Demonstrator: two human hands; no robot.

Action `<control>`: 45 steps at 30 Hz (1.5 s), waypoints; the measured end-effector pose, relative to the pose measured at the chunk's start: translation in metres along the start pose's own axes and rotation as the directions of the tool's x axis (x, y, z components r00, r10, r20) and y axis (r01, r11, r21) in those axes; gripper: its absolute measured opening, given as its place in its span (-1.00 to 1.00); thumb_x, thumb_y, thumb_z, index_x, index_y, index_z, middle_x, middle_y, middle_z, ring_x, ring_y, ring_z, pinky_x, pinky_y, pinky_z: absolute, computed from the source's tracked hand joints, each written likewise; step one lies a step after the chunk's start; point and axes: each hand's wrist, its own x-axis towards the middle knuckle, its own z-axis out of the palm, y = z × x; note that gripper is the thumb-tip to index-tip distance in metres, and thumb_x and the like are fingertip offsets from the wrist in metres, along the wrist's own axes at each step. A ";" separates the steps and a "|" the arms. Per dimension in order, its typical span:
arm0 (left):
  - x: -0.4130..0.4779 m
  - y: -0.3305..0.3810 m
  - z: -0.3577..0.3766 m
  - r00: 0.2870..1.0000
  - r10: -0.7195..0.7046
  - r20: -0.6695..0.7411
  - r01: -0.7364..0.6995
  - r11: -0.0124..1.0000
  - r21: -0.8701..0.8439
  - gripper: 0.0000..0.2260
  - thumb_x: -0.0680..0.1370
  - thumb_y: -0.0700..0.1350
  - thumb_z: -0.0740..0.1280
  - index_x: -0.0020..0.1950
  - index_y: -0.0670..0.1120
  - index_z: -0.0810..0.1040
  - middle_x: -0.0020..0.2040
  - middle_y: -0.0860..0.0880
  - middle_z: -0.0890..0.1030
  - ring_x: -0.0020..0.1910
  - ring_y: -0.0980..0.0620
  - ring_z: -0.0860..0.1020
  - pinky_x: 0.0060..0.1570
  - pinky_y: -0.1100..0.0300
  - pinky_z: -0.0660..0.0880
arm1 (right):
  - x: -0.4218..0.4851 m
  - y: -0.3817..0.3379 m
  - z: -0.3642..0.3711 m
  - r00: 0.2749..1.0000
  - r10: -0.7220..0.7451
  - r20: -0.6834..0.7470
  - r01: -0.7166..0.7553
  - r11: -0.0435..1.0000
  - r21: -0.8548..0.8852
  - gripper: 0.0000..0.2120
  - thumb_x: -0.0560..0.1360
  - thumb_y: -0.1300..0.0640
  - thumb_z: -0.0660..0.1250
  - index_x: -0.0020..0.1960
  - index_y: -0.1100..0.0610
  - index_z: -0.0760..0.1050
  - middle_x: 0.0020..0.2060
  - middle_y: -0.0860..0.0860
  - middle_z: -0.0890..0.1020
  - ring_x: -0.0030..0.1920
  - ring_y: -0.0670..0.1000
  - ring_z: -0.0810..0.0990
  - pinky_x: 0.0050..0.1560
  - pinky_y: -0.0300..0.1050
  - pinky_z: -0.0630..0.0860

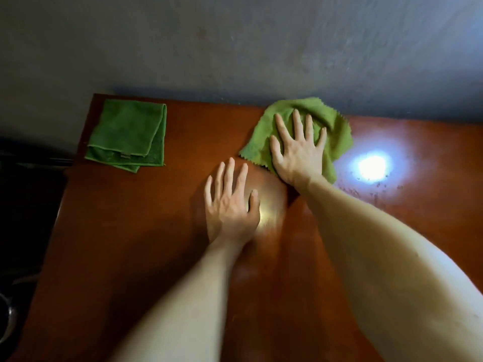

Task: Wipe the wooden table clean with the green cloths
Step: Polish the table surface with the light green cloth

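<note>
the reddish-brown wooden tabletop [117, 244] meets a mottled grey-blue wall [235, 48] along its far edge; its left edge drops into a dark area. the right hand [298, 150], fingers spread flat, presses on a crumpled light green cloth [337, 134] with a zigzag-cut hem, close to the far edge and right of middle. the left hand [230, 202] lies flat with fingers spread on bare wood, just nearer and to the left, apart from that cloth. a darker green cloth [128, 131], soft-piled and folded into a rough square, sits at the far left corner, well apart. glossy bare wood lies between the cloths and across the near side. a white glare [372, 165] shines right of the crumpled cloth, dark specks [376, 195] beside it.
</note>
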 end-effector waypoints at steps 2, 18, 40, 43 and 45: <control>0.000 0.001 -0.006 1.000 0.003 0.016 -0.003 1.000 -0.004 -0.44 0.61 0.11 0.14 0.61 0.03 0.39 0.72 -0.02 0.18 0.70 -0.01 0.09 0.65 -0.11 0.04 | -0.063 -0.003 0.004 1.000 0.002 -0.026 -0.002 1.000 -0.003 -0.42 0.66 -0.26 -0.03 0.66 -0.22 0.07 0.67 0.05 0.13 0.66 0.20 0.03 0.56 0.44 -0.04; 0.001 -0.002 0.006 0.998 0.026 -0.051 -0.027 1.000 -0.010 -0.48 0.64 0.08 0.15 0.61 -0.01 0.41 0.69 -0.07 0.24 0.69 -0.06 0.15 0.64 -0.14 0.08 | -0.027 -0.029 0.011 0.999 -0.033 -0.040 0.035 0.999 0.039 -0.42 0.65 -0.26 -0.04 0.66 -0.21 0.10 0.67 0.05 0.12 0.67 0.18 0.01 0.58 0.39 -0.11; -0.004 -0.004 0.009 0.999 0.035 -0.038 -0.035 0.999 -0.017 -0.50 0.74 0.10 -0.02 0.68 0.03 0.28 0.72 -0.02 0.18 0.71 0.00 0.06 0.66 -0.13 0.03 | -0.036 -0.026 0.013 0.996 -0.082 0.021 0.082 0.997 -0.012 -0.31 0.58 -0.27 0.02 0.67 -0.22 -0.02 0.69 0.05 0.04 0.67 0.19 -0.05 0.58 0.39 -0.12; 0.000 -0.005 0.016 0.999 0.026 -0.047 -0.026 1.000 0.001 -0.51 0.75 0.08 -0.03 0.69 0.07 0.24 0.73 0.03 0.12 0.71 0.07 0.00 0.66 -0.09 0.02 | 0.040 -0.035 0.004 0.998 -0.066 0.009 0.066 0.998 -0.004 -0.40 0.64 -0.27 -0.09 0.67 -0.23 0.03 0.68 0.04 0.09 0.67 0.19 -0.03 0.57 0.41 -0.14; -0.001 -0.004 0.019 0.999 0.012 -0.041 -0.012 1.000 0.023 -0.51 0.75 0.06 -0.03 0.70 0.06 0.22 0.73 0.05 0.11 0.71 0.09 0.00 0.66 -0.07 0.02 | 0.053 -0.037 0.003 0.995 -0.094 0.023 0.094 0.995 -0.015 -0.41 0.65 -0.30 -0.14 0.66 -0.23 0.07 0.67 0.03 0.14 0.66 0.19 0.01 0.58 0.40 -0.15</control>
